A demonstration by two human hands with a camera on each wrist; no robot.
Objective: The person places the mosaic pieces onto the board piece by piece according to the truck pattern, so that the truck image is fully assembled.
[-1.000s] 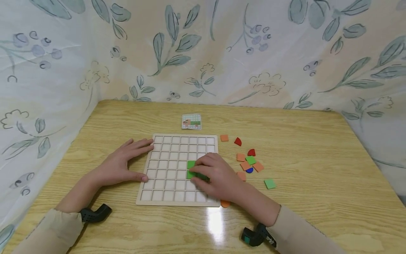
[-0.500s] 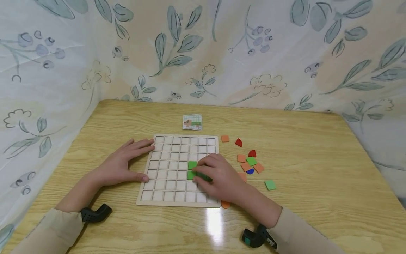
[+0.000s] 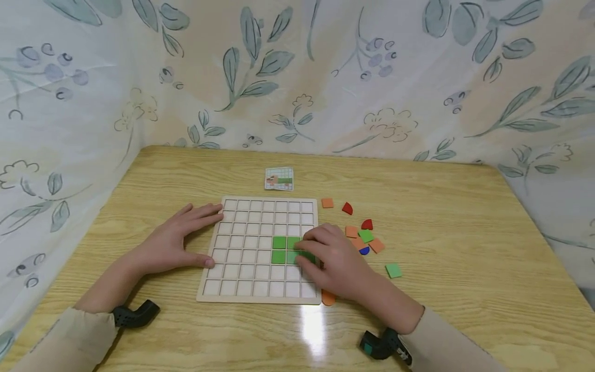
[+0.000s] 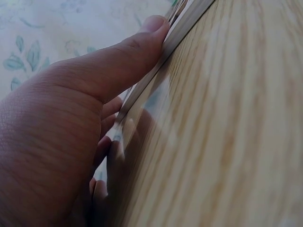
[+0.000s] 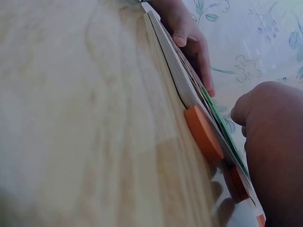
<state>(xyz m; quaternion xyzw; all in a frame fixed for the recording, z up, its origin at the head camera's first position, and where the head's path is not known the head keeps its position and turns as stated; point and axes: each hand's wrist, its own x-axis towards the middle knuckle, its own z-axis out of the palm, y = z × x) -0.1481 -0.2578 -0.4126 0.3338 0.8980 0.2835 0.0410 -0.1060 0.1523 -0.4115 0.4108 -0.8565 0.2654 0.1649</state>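
A wooden grid board lies flat on the table, and several square green tiles sit in its cells right of the middle. My right hand is over the board's right part with bent fingers, its fingertips at the green tiles; part of the tiles is hidden beneath it. The right wrist view shows that hand beside the board's edge, with no piece visible in it. My left hand rests at the board's left edge, fingers spread. In the left wrist view its thumb touches the board's side.
A small picture card lies behind the board. Right of the board are loose orange tiles, red quarter-round pieces, a blue piece and a green tile. A rounded orange piece lies against the board's right edge.
My right hand has shifted a little to the right, uncovering more green tiles in the board. The left hand stays at the board's left edge.
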